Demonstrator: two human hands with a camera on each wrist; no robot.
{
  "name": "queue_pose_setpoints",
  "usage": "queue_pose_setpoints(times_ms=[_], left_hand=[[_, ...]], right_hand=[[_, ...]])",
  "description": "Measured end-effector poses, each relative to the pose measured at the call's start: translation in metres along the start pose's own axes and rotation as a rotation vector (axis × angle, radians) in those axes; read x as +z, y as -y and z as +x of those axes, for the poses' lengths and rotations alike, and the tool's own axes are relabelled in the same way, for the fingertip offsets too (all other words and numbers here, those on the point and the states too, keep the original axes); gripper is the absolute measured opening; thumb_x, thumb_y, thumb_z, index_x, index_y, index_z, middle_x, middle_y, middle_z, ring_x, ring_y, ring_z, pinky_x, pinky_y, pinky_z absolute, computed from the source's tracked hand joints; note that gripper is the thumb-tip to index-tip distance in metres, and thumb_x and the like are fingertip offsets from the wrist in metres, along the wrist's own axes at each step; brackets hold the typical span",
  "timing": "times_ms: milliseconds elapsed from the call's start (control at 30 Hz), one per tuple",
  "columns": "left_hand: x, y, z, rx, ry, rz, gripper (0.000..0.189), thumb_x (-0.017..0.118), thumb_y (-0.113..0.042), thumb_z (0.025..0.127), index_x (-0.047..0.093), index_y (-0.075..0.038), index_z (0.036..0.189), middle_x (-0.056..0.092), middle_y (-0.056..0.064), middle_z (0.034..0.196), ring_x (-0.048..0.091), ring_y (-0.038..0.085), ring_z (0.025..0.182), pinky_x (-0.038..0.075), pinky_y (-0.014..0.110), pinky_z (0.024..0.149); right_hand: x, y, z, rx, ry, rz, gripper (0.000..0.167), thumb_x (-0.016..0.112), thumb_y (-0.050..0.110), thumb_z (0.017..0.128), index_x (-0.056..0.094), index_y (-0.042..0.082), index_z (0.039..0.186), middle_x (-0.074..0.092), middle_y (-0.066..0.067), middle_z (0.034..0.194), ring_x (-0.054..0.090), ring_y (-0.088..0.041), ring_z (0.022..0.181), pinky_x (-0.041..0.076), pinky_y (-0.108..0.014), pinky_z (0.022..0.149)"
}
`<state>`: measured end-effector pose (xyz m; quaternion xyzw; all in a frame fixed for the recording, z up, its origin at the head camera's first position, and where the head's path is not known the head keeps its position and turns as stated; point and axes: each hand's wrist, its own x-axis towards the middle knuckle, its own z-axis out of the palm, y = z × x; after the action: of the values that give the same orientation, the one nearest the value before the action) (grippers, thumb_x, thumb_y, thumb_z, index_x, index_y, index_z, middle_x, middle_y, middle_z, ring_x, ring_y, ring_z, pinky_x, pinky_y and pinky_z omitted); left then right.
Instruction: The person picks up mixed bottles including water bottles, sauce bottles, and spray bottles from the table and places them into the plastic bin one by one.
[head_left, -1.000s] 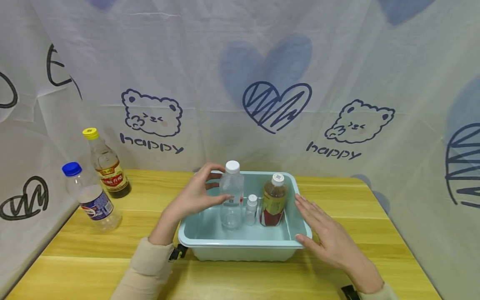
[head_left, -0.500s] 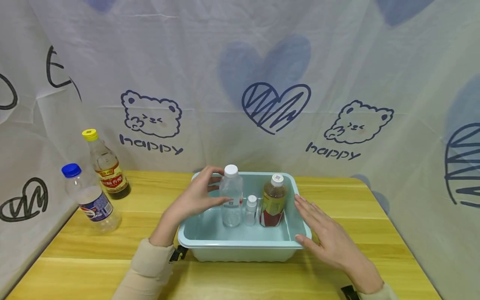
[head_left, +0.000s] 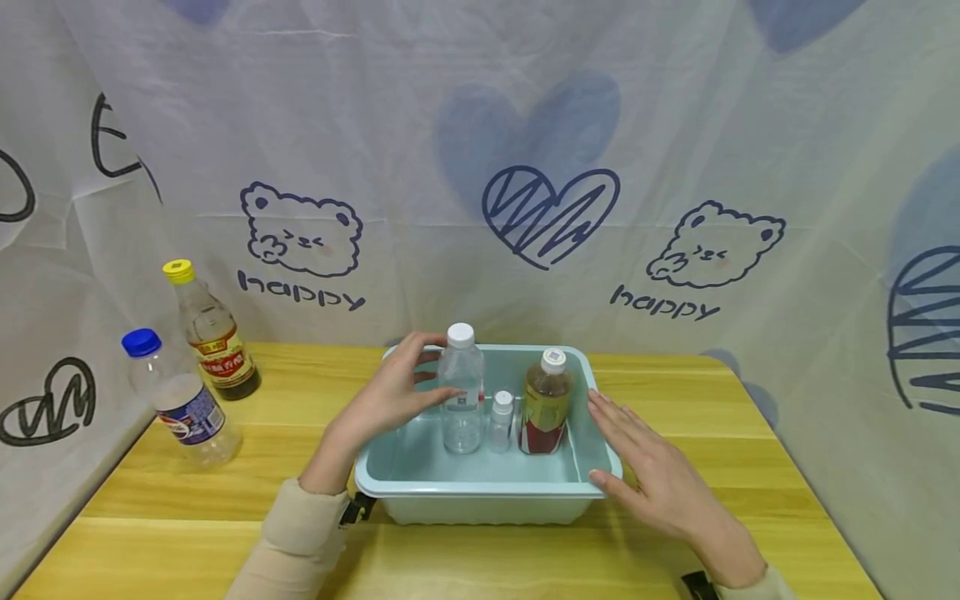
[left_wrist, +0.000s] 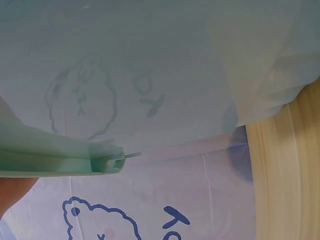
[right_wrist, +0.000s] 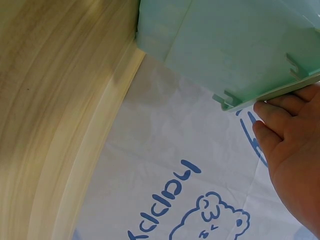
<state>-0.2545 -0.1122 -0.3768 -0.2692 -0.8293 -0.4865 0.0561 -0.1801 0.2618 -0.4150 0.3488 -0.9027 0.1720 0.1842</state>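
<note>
In the head view a pale blue plastic tub [head_left: 491, 487] stands on the table. My left hand [head_left: 393, 392] reaches over its left side and holds a clear plastic bottle [head_left: 462, 421] with a white cap, thumb in front and fingers behind. To its right in the tub stand a small clear bottle [head_left: 501, 427] with a white cap and a brown drink bottle [head_left: 546, 410]. My right hand [head_left: 652, 467] lies with straight fingers against the tub's right rim. The right wrist view shows that hand [right_wrist: 295, 145] touching the rim from outside.
At the left of the wooden table [head_left: 697, 408] stand a blue-capped bottle [head_left: 191, 408] and a yellow-capped sauce bottle [head_left: 223, 354]. A white sheet [head_left: 420, 267] with printed bears and hearts hangs behind the table and at its sides.
The clear bottle's cap dips slightly, then rises again under my left hand. The right hand stays at the tub's rim, and the other bottles keep their places.
</note>
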Motion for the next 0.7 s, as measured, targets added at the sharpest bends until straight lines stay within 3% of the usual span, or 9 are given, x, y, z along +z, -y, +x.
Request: queue_pose_setpoints(times_ms=[567, 700], left_hand=[[-0.006, 0.0, -0.003, 0.042, -0.025, 0.006, 0.067, 0.085, -0.003, 0.085, 0.049, -0.001, 0.142, 0.051, 0.017, 0.143, 0.055, 0.038, 0.133, 0.053, 0.049, 0.107], [-0.01, 0.0, -0.006, 0.041, -0.058, 0.031, 0.068, 0.085, -0.004, 0.086, 0.049, -0.002, 0.144, 0.051, 0.017, 0.143, 0.057, 0.036, 0.131, 0.054, 0.049, 0.105]], right_hand=[[-0.001, 0.0, 0.001, -0.01, 0.011, 0.004, 0.078, 0.069, 0.034, 0.098, 0.036, 0.003, 0.161, 0.031, -0.011, 0.168, 0.034, -0.031, 0.153, 0.012, -0.022, 0.127], [0.0, 0.0, -0.001, -0.011, 0.008, 0.006, 0.077, 0.069, 0.034, 0.098, 0.036, 0.003, 0.161, 0.031, -0.011, 0.169, 0.034, -0.03, 0.153, 0.012, -0.023, 0.127]])
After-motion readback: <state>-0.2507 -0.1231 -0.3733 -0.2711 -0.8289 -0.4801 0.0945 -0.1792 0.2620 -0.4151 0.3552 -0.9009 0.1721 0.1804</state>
